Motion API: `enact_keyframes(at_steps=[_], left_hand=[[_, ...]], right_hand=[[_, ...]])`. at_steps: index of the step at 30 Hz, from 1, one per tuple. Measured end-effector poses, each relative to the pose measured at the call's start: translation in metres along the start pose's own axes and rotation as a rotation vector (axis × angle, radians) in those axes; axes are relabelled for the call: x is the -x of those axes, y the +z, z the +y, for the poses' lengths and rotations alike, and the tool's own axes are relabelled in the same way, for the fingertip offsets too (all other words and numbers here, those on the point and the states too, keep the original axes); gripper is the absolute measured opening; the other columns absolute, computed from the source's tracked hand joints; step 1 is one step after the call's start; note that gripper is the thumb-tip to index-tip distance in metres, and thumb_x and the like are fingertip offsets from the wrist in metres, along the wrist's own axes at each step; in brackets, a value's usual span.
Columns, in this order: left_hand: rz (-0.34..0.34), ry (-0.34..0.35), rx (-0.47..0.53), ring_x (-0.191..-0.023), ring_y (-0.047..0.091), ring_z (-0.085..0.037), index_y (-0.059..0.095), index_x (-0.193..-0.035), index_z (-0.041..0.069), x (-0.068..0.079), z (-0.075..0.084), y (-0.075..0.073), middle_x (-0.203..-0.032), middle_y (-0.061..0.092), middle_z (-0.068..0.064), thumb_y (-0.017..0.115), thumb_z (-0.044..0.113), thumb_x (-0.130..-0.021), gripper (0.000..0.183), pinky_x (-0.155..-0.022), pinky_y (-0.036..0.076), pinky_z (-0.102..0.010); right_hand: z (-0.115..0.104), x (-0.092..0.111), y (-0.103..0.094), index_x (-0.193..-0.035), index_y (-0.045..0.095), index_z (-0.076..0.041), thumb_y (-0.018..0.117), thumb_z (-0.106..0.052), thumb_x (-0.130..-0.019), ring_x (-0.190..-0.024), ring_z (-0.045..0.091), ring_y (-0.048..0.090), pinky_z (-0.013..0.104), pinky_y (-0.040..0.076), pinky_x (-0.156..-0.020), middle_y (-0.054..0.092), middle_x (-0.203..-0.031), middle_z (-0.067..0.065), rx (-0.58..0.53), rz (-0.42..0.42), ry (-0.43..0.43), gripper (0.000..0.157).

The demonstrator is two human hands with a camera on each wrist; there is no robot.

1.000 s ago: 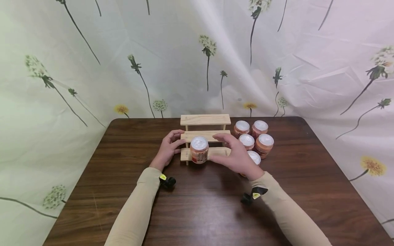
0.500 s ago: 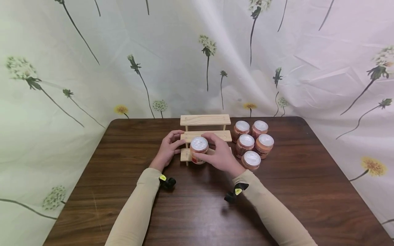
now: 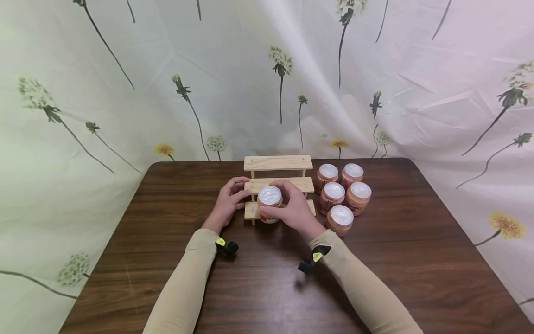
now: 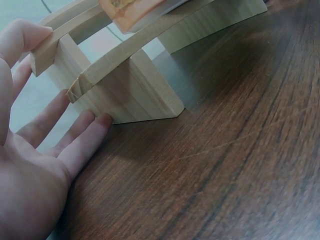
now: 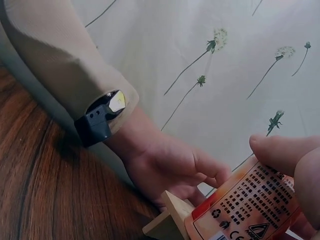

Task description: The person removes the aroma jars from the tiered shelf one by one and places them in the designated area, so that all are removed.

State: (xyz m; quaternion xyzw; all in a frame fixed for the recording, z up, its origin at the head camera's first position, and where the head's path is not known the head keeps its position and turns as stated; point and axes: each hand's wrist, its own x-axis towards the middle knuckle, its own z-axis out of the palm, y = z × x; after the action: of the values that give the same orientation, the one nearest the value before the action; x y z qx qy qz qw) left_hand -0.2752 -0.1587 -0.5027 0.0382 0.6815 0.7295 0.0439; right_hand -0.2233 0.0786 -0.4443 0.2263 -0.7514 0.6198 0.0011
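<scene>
A three-step wooden stand rests on the table. My left hand is at its left end. In the left wrist view, that hand's mostly straight fingers touch the end of the stand, and the thumb lies by the middle step. My right hand grips an orange jar with a silvery lid, upright at the lowest step, left of its middle. The right wrist view shows the jar's printed label beside the thumb. From the head view I cannot tell whether the jar bears fully on the step.
Several similar jars stand close together right of the stand, the nearest jar just beyond my right wrist. The dark wooden table reaches back to a dandelion-print cloth. Each wrist carries a small black camera.
A second ago my right hand was apart from the jar, fingers spread; it has moved left and now holds it. The jar and left hand have stayed in place.
</scene>
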Motion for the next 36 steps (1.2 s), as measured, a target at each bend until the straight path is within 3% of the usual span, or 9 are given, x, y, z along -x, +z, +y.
enact_keyframes(at_steps=[8, 17, 29, 36], left_hand=[[0.002, 0.001, -0.005, -0.119, 0.061, -0.024, 0.058, -0.139, 0.016, 0.0, -0.001, 0.0, -0.141, 0.055, -0.012, 0.071, 0.017, -0.101, 0.04, -0.083, 0.061, -0.034], [0.004, -0.001, -0.012, -0.12, 0.061, -0.025, 0.059, -0.139, 0.017, 0.0, -0.001, -0.001, -0.141, 0.056, -0.013, 0.071, 0.017, -0.101, 0.04, -0.084, 0.061, -0.035], [-0.008, 0.014, -0.001, -0.119, 0.062, -0.025, 0.058, -0.14, 0.015, 0.001, 0.0, 0.0, -0.141, 0.056, -0.012, 0.071, 0.017, -0.101, 0.041, -0.084, 0.061, -0.037], [-0.015, 0.005, 0.014, -0.121, 0.061, -0.027, 0.054, -0.144, 0.01, 0.0, 0.0, 0.001, -0.142, 0.054, -0.013, 0.071, 0.015, -0.101, 0.046, -0.085, 0.061, -0.038]], right_hand=[[0.003, 0.0, 0.003, -0.127, 0.061, -0.008, 0.091, -0.009, -0.08, -0.108, 0.023, 0.065, 0.038, 0.052, -0.094, 0.067, -0.121, 0.01, -0.052, 0.022, 0.024, 0.056], [-0.005, 0.009, -0.002, -0.119, 0.063, -0.013, 0.095, -0.014, -0.076, -0.102, 0.024, 0.064, 0.042, 0.051, -0.089, 0.069, -0.114, 0.005, -0.043, 0.06, 0.033, 0.053], [-0.029, 0.029, -0.034, -0.12, 0.063, -0.012, 0.094, -0.009, -0.074, -0.101, 0.026, 0.064, 0.046, 0.049, -0.091, 0.068, -0.112, 0.008, -0.039, 0.109, -0.001, 0.056], [-0.046, 0.038, -0.058, -0.121, 0.06, -0.006, 0.092, -0.001, -0.073, -0.099, 0.023, 0.066, 0.034, 0.054, -0.089, 0.066, -0.112, 0.008, -0.081, 0.139, -0.02, 0.058]])
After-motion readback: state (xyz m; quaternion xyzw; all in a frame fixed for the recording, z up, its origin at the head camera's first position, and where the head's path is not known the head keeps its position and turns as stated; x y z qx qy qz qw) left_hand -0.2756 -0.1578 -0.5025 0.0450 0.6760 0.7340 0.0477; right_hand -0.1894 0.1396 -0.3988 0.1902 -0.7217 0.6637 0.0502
